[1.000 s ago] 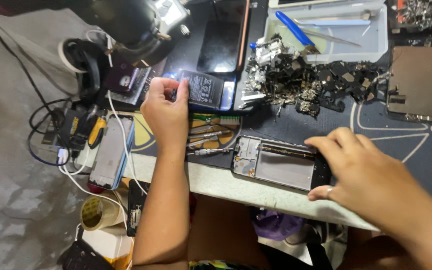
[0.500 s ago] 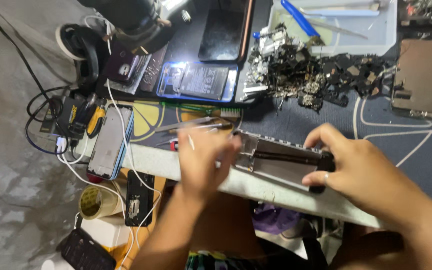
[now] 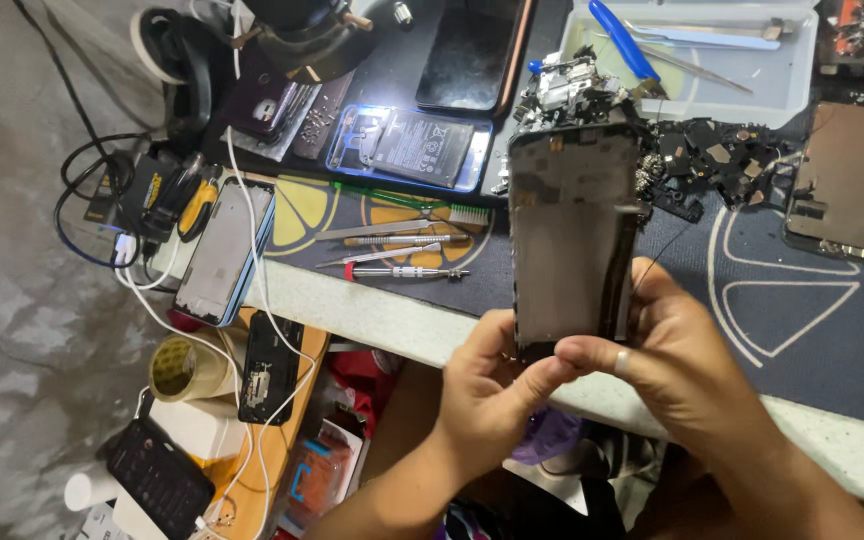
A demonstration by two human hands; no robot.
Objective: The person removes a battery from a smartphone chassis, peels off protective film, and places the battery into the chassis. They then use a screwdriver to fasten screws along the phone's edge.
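**Phone frame held upright in both hands**

The stripped phone frame (image 3: 572, 235) stands on end above the table edge (image 3: 392, 322), lifted off the dark work mat (image 3: 802, 300). The left hand (image 3: 487, 395) grips its lower end from below, thumb pressed to the bottom edge. The right hand (image 3: 682, 365) clasps the lower right side, fingers wrapped behind. A screwdriver (image 3: 402, 271) and tweezers (image 3: 377, 232) lie on the mat to the left.

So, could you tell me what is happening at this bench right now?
A person holds an opened phone frame upright above the bench edge, gripping its lower end with the left hand and right hand. On the mat lie screwdrivers and tweezers, a lit phone back with battery and a heap of loose parts.
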